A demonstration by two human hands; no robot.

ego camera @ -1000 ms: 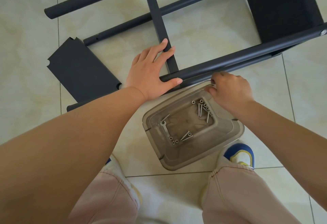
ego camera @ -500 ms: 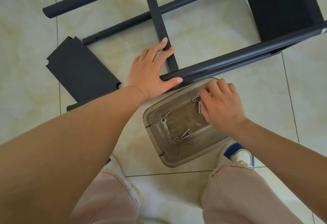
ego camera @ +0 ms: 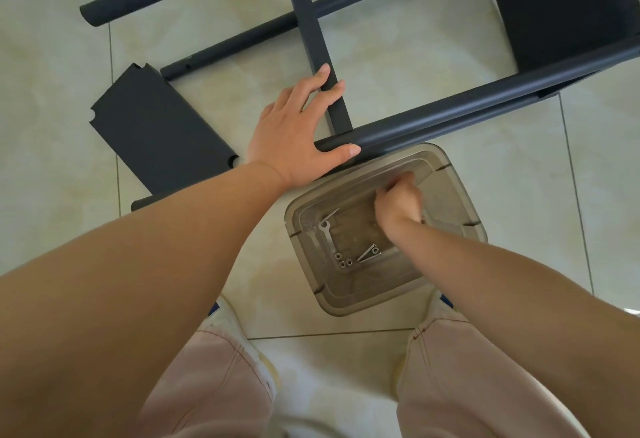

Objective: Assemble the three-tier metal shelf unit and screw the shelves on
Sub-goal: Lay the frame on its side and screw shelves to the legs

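Right hand [ego camera: 398,203] in bin [ego camera: 457,191], over screws [ego camera: 370,253]

Bare floor [ego camera: 398,67] lies open between the frame tubes [ego camera: 450,112]; the clear bin [ego camera: 450,247] touches the nearest tube, closing that side.

The person has bare forearms, wears pale pink trousers [ego camera: 460,385] with reddish seam stitching, and white sneakers [ego camera: 225,316] below them.

Right hand [ego camera: 398,203] fingertips hidden in tub [ego camera: 450,195]
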